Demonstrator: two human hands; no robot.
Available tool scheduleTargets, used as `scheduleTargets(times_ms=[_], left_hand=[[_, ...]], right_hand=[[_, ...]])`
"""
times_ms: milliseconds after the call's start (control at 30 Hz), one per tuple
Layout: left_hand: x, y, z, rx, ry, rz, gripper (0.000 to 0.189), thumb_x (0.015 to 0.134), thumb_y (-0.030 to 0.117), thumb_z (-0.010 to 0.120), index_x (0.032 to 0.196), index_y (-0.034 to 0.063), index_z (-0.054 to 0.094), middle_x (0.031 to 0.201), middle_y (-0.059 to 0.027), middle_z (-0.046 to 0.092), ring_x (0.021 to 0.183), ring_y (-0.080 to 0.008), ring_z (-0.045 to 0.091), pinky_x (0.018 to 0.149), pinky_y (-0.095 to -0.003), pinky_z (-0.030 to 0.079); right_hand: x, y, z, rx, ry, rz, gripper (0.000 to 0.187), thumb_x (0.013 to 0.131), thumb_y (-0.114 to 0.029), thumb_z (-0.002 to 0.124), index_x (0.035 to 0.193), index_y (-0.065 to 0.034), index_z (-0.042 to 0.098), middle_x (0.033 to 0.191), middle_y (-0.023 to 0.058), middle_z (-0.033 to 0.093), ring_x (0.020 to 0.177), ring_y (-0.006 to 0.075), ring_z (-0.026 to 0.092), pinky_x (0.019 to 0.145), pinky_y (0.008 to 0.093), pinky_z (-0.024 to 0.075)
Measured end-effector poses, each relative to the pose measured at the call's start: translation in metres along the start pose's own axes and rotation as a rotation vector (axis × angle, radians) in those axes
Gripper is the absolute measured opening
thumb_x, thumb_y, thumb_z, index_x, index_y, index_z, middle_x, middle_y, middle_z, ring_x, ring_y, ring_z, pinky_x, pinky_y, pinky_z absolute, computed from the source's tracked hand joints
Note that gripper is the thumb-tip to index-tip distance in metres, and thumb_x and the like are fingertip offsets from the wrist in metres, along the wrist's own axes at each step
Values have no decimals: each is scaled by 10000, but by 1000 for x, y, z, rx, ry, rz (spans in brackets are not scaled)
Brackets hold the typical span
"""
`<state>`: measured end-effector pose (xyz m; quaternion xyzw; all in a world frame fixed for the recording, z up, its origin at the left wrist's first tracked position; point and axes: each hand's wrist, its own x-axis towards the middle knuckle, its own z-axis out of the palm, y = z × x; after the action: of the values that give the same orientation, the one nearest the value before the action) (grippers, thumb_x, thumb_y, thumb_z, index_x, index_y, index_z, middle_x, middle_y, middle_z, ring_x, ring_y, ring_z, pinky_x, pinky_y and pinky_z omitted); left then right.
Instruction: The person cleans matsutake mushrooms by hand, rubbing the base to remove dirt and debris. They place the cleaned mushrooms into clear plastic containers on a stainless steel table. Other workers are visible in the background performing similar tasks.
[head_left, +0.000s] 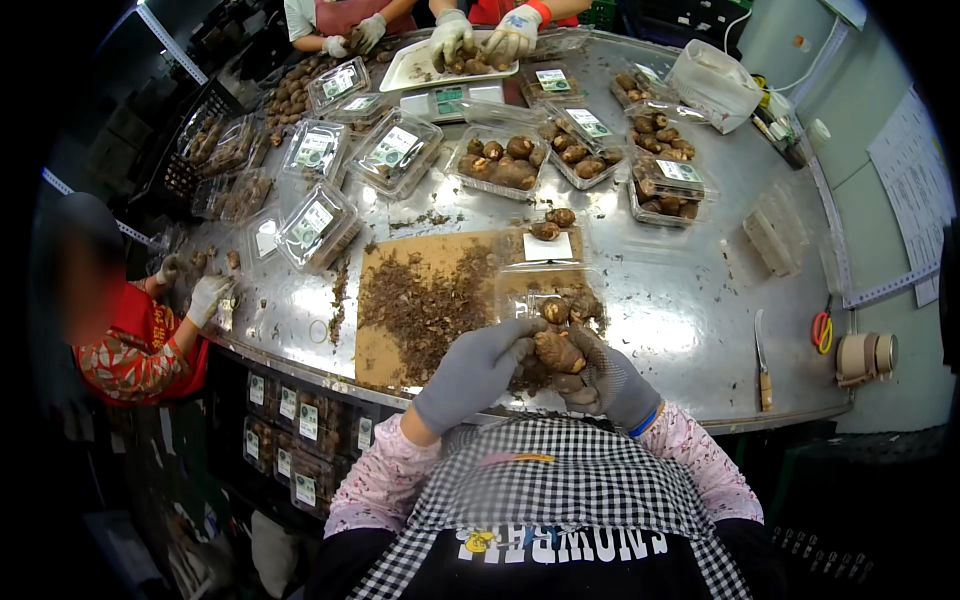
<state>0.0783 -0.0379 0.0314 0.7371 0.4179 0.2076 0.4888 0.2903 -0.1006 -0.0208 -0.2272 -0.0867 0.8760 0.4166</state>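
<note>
Between my two grey-gloved hands, just above the near edge of the table, is a brown taro corm (559, 352). My right hand (616, 379) grips it from the right and below. My left hand (480, 369) pinches its left side with thumb and fingers. Right behind them lies an open clear plastic clamshell box (517, 304) with a few taro corms (555, 310) in its near half. Its lid bears a white label (547, 246), and two more corms (551, 223) rest at the lid's far end. Loose brown peelings (427, 307) cover a cardboard sheet (375, 352) to the left.
Filled clamshell boxes (499, 161) stand farther back, several closed and labelled. A curved knife (763, 367), red-and-yellow scissors (822, 330) and tape rolls (862, 358) lie right. Co-workers' gloved hands (480, 41) work over a white tray (409, 67) on a scale (450, 105). Another person (150, 337) works left.
</note>
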Motion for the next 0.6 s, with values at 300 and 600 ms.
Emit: scheduleTargets(times_ms=[300,600], left_hand=[[-1,-2,-1,166,-30,56,308,934,180,598,1207,41,636,821,-184,671,700,-280,675,670,-348,527],[1,-1,10,48,35,-65,285,914,189,582,1112,1,664,812,-174,692,711,-248,696,652,-338,534]], right_hand=[[2,1,-1,-1209,230,-501,408,1055,-274,384,1309,16,520,833,74,595,539,62,525,441,211,437],[-1,-6,15,-998,438,-183,390,1040,-215,404,1341,15,500,1076,147,574,526,96,549,429,214,464]])
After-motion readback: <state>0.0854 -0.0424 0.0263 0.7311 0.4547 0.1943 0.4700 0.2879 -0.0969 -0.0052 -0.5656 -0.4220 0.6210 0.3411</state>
